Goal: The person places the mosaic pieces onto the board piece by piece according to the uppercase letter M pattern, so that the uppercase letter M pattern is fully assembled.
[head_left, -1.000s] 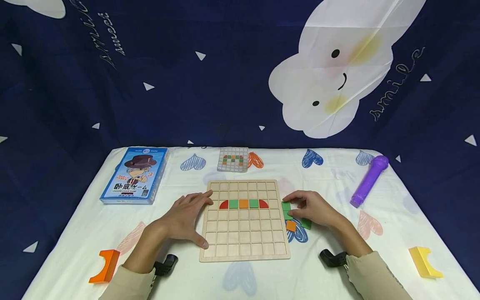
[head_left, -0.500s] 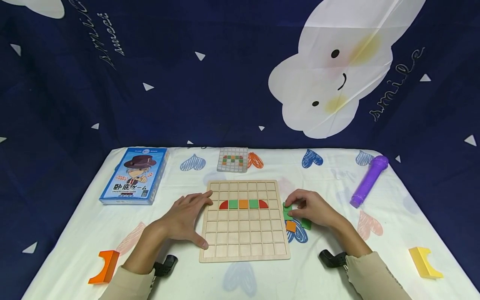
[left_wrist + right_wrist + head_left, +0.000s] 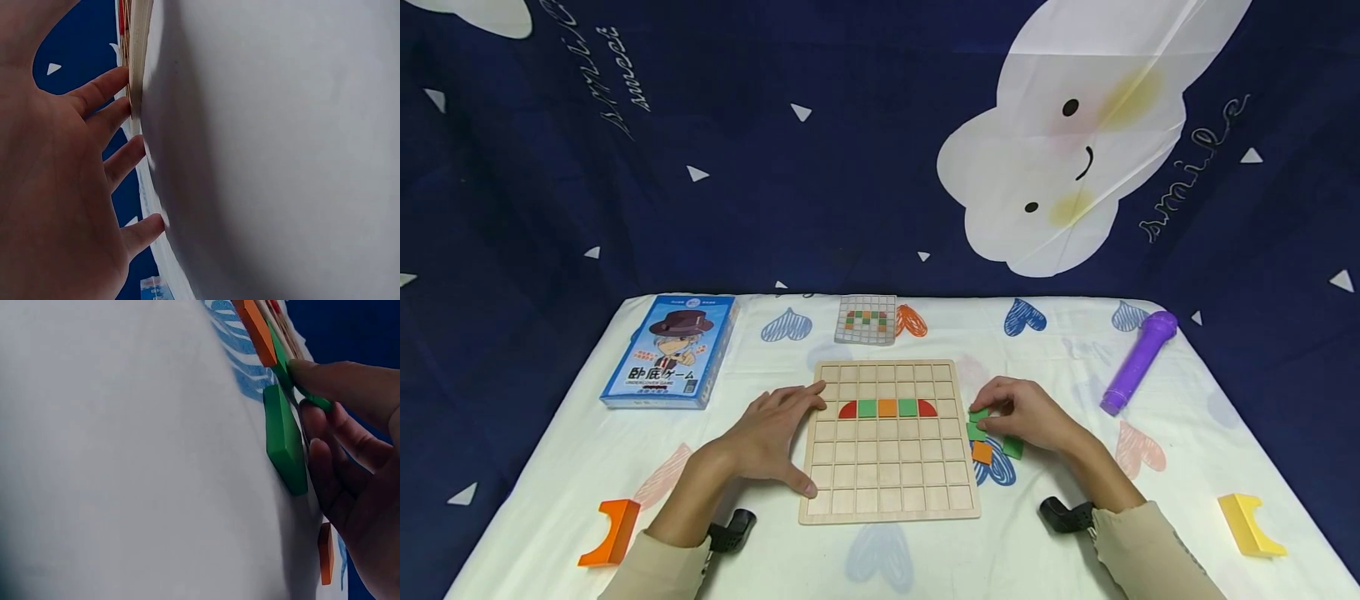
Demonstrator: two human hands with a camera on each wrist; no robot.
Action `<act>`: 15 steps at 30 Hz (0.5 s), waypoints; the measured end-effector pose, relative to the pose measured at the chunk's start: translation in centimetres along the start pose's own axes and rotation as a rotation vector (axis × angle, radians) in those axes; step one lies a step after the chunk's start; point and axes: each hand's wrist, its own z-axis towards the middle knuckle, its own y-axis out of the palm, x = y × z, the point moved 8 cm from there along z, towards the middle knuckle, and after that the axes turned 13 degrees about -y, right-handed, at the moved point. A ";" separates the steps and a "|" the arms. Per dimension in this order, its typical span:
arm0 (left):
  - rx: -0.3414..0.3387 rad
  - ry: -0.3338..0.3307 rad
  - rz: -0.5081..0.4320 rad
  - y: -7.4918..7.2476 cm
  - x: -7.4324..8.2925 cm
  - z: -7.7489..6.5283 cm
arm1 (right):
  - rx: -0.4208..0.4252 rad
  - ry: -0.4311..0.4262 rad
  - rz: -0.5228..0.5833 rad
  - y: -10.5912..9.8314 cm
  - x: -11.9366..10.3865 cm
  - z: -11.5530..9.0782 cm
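If our right hand [image 3: 1028, 417] loosens its pinch on the upper green tile [image 3: 979, 414], that tile could, we judge, drop onto the lower green tile [image 3: 975, 432] beside our thumb, or the thumb could knock that neighbour askew. Our left hand [image 3: 767, 433] rests spread along the edge of the wooden board [image 3: 880, 475], which lies between both hands; uneven pressure might shift it. Compared with a second ago, the pinched tile sits slightly farther from the board, while our left hand looks unmoved

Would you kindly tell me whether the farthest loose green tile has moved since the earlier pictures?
Yes, slightly: the green tile has shifted rightward, away from the right edge of the wooden board.
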 end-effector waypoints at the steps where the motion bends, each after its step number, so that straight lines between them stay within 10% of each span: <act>1: 0.000 0.001 -0.001 0.0 0.0 0.0 | 0.001 0.002 0.002 -0.1 0.0 0.0; 15: 0.005 0.013 -0.001 0.0 0.0 0.0 | 0.014 -0.024 0.007 -0.6 -0.3 0.1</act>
